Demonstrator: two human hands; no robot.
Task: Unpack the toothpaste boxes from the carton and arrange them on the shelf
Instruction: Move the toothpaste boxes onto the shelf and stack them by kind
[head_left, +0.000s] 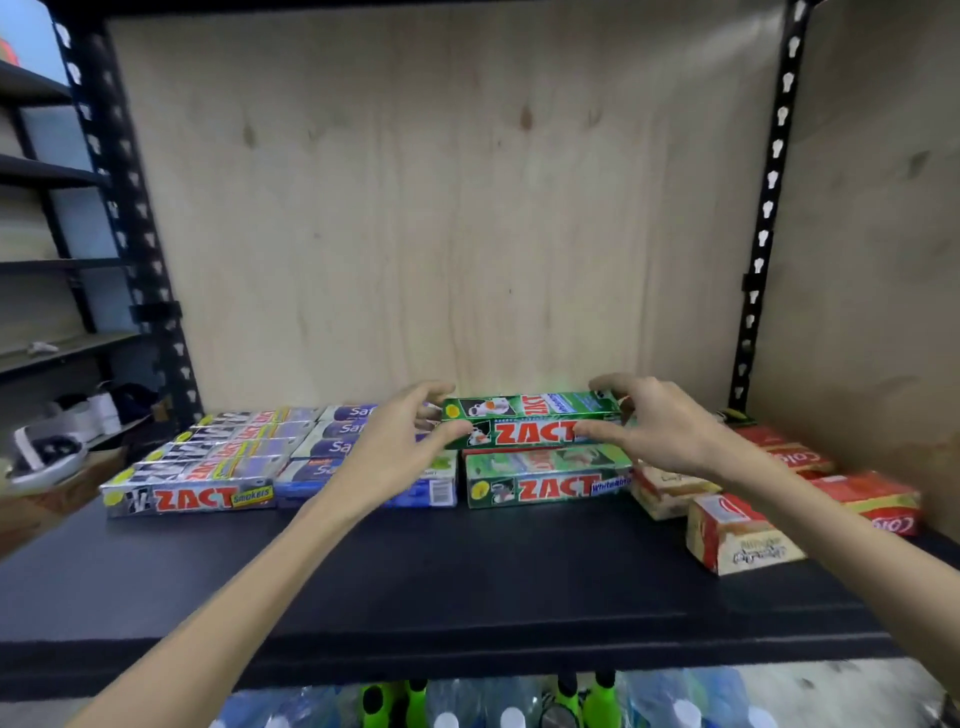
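Green Zact box (530, 421) pinched endwise between left hand (395, 441) and right hand (660, 431), thumbs below, fingers over top, probably resting on lower green box (545, 480) near shelf (467, 582) back edge.

The light is soft and even, and a bit dim. It seems to come from above and behind the camera. The wood wall (447, 208) at the back looks pale and flat, with no bright spots. The black shelf (467, 571) has a faint shine along its front edge. Under the boxes (535, 421) there are only thin, weak shadows. The whole picture is a little fuzzy — small print on the boxes is hard to read. The wide lens bends things at the sides — the black posts (130, 208) lean and curve. The corners are the blurriest, and the bottles (509, 706) at the bottom look smeared. A patch at the far left is bluish.
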